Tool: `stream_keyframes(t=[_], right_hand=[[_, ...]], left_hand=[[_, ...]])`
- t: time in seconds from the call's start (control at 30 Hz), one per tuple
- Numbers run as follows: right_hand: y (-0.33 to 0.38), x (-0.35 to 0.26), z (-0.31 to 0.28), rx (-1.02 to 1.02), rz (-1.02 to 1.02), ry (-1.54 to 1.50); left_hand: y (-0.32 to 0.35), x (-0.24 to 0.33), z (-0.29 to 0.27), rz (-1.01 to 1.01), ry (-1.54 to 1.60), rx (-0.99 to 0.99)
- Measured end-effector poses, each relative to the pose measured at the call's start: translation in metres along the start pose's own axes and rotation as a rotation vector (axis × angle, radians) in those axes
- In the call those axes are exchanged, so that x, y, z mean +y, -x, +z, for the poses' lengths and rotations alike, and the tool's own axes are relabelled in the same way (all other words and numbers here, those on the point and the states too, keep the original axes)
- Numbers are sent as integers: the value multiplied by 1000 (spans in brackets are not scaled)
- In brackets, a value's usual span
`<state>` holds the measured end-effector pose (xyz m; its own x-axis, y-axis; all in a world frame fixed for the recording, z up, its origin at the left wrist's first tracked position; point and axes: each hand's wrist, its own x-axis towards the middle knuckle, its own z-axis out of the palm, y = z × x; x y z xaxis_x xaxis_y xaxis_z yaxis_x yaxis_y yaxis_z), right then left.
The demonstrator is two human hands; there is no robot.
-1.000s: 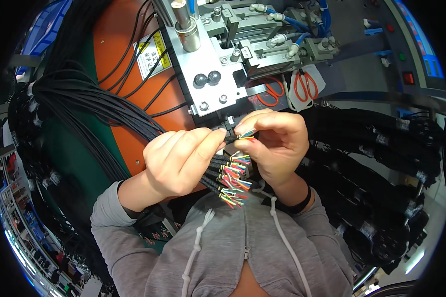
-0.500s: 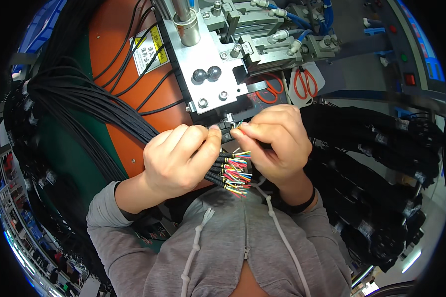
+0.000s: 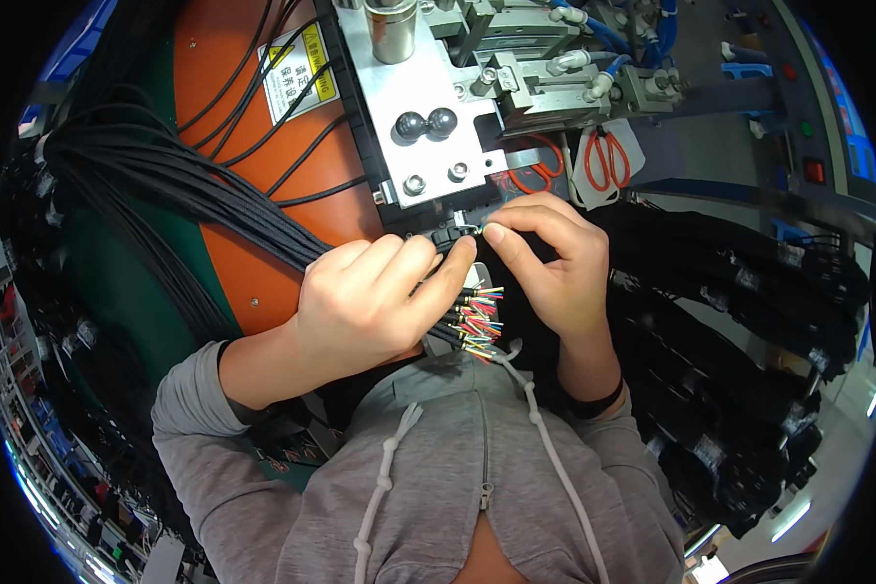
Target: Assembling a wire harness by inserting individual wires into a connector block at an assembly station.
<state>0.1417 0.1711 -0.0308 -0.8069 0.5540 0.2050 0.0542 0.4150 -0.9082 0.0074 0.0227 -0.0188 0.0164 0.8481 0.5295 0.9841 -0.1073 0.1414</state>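
- Fingertips of both bare hands are now almost meeting: the left hand (image 3: 368,297) is pushing its forefinger further right, which is probably bringing the fine work close to the small dark block (image 3: 444,237) fronting the silver metal plate (image 3: 411,156).
- Right hand (image 3: 561,261) is narrowing to a thumb-and-forefinger pinch, seemingly holding a fine teal wire tip (image 3: 482,228) just beside that forefinger.
- Left's other fingers are curling; I cannot tell what they're gripping.
- Splayed multicoloured wire ends (image 3: 481,321) are jutting out below its forefinger.
- Against half a second ago, the fingertip gap is shrinking.
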Motion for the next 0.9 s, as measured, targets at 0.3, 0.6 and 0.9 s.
stream_keyframes(t=[0.3, 0.6, 0.9], right_hand=[[-6, 3, 11, -20, -158, 320], [-3, 22, 24, 71, 79, -29], [0, 28, 26, 114, 11, -47]], left_hand=[[-3, 9, -4, -108, -127, -202], [-4, 2, 0, -97, -85, -171], [-5, 5, 2, -119, -111, -133]])
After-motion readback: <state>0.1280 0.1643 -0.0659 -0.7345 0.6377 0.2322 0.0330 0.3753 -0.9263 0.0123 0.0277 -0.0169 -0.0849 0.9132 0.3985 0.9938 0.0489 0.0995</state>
